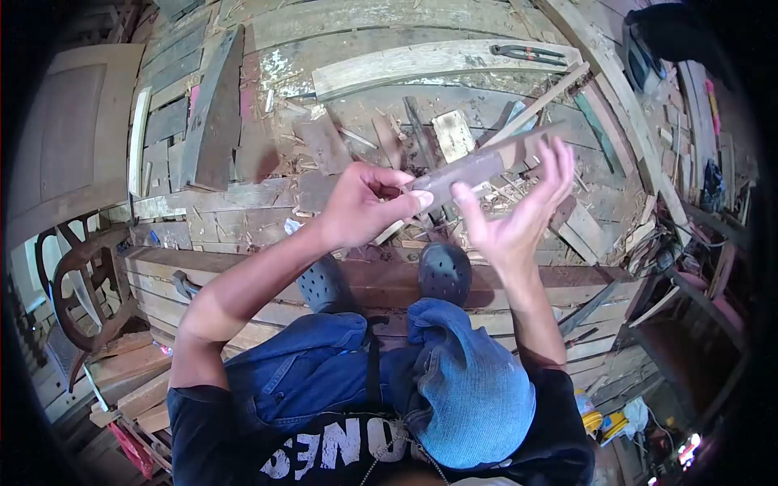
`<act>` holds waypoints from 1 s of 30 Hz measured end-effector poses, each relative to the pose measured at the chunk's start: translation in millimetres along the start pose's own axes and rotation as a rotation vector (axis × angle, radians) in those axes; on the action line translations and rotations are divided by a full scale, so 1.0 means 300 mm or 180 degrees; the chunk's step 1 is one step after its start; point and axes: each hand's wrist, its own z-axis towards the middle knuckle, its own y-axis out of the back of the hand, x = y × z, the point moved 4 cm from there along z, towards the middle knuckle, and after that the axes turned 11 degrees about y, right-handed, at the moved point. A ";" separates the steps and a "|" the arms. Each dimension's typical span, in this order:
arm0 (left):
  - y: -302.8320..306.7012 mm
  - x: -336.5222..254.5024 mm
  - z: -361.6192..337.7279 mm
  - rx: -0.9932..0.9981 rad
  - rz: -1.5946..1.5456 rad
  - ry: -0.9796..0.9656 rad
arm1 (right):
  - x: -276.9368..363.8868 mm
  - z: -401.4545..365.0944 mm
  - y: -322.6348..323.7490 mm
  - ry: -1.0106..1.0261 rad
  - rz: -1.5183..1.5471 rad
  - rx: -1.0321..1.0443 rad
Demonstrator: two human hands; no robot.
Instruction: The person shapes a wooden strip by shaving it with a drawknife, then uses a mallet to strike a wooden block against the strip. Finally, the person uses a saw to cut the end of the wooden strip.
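Note:
A short flat piece of wood (474,168), greyish brown, is held up in front of me over the littered floor, slanting up to the right. My left hand (365,208) pinches its near left end between thumb and fingers. Around its right part is my right hand (519,211), fingers stretched out and apart, the thumb tip right at the lower edge. Beneath the hands lie wood offcuts, among them a pale block (453,135) and a brown board piece (322,142).
A long pale plank (405,65) lies ahead with pincers (528,54) on it. A dark beam (215,113) stands at the left, near a carved wooden frame (77,283). My clogs (445,273) rest at a wooden beam. Chips and sticks cover the floor.

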 end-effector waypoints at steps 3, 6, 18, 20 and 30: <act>-0.011 -0.001 0.006 -0.0018 -0.0061 -0.0080 | -0.046 -0.004 0.000 -0.0339 -0.0051 -0.0131; -0.014 0.001 0.011 -0.0041 0.0084 -0.0027 | 0.037 -0.004 -0.005 -0.0071 0.0112 0.0087; 0.043 0.290 0.090 0.0182 0.0993 0.0799 | -0.227 -0.287 -0.171 0.0021 0.0769 0.3179; 0.052 0.391 0.121 0.0259 0.1045 0.0901 | -0.246 -0.374 -0.175 -0.0065 0.0744 0.3034; 0.034 0.995 0.194 -0.1221 0.4503 0.0792 | -0.279 -0.659 -0.118 -0.1751 0.0549 0.2341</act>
